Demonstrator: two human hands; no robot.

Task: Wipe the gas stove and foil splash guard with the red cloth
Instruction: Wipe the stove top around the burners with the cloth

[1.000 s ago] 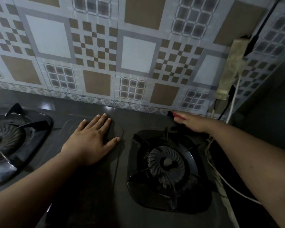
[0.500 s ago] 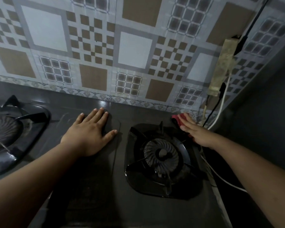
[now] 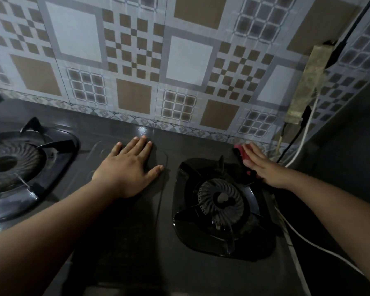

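Left hand (image 3: pixel 129 167) lies flat, fingers spread, on the gas stove (image 3: pixel 124 221) between its two burners. Right hand (image 3: pixel 263 165) presses the red cloth (image 3: pixel 240 151) onto the stove's rear right corner, just beside the patterned foil splash guard (image 3: pixel 179 60).

R hand + cloth pulled back along stove's right edge

R hand (image 3: pixel 265 167), pressing the red cloth (image 3: pixel 240 151), has slid from the back edge of the gas stove (image 3: pixel 137 242) toward the back-right corner over the last sec, now just beside the right burner (image 3: pixel 221 199) grate; more of the cloth shows past the fingertips than before.
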